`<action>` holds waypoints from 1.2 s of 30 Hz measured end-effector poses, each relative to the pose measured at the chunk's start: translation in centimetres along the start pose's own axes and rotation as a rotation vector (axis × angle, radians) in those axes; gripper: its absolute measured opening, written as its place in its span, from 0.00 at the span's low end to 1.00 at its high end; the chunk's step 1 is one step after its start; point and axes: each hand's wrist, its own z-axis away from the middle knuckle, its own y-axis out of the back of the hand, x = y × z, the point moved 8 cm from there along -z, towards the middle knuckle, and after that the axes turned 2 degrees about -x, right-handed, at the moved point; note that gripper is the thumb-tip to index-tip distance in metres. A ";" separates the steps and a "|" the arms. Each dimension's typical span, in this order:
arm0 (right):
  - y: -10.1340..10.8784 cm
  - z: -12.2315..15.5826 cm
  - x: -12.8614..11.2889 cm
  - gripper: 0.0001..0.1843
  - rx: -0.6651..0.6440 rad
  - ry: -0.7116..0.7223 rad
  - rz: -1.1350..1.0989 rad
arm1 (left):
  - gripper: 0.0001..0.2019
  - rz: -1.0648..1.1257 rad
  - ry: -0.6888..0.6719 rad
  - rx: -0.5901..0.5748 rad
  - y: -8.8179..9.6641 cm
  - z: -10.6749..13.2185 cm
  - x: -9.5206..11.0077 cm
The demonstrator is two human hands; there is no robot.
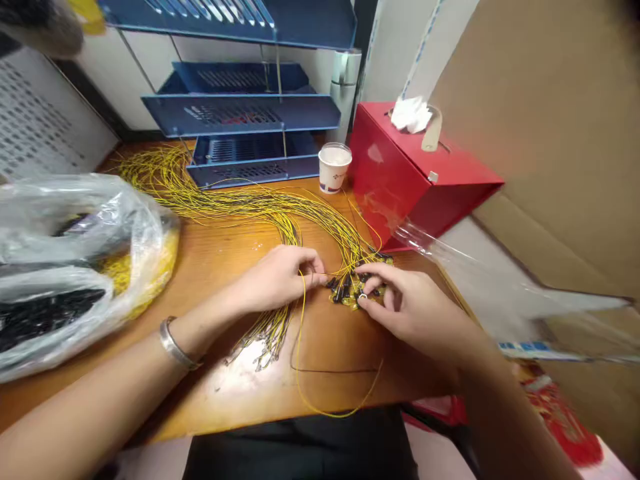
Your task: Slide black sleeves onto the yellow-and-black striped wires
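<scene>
My left hand (296, 275) is closed in a pinch on a thin yellow-and-black wire (301, 333), which loops down over the table's front edge. Beneath that hand passes a bundle of similar wires (273, 333), with bare-looking ends fanned toward me. My right hand (405, 297) reaches into a pile of small black and yellowish wire-end parts (345, 290). Its thumb and middle finger nearly meet around a small part with a pale ring; the fingers partly cover it. The index finger is stretched over the pile. More yellow and black wires (320, 208) curve from the pile toward the back left.
Plastic bags (145, 233) with black and yellow pieces lie left on the wooden table (215, 253). Blue tiered trays (240, 110), a paper cup (335, 167) and a silver flask (344, 93) stand behind. A red tissue box (395, 167) and cardboard (550, 133) border the right.
</scene>
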 end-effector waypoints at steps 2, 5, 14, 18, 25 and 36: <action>0.1 -0.1 0.3 0.18 0.015 0.003 -0.070 | 0.13 0.036 -0.006 -0.011 -0.3 0.0 0.3; 0.2 -0.4 0.8 0.17 0.034 -0.012 -0.179 | 0.16 0.054 -0.019 0.009 -0.4 -0.2 0.7; 0.0 -1.1 0.7 0.15 0.041 -0.044 -0.476 | 0.10 -0.040 -0.046 0.087 -0.4 -0.9 1.3; -0.7 -1.2 0.6 0.16 0.055 -0.021 -0.405 | 0.10 -0.081 -0.074 0.096 -0.5 -0.7 1.6; -0.3 -1.4 0.8 0.16 0.205 0.021 -0.277 | 0.10 0.105 -0.088 0.095 -1.0 -0.6 1.5; 1.0 -0.9 -0.5 0.06 0.330 0.098 0.049 | 0.10 0.332 -0.059 0.105 -1.1 -0.8 1.3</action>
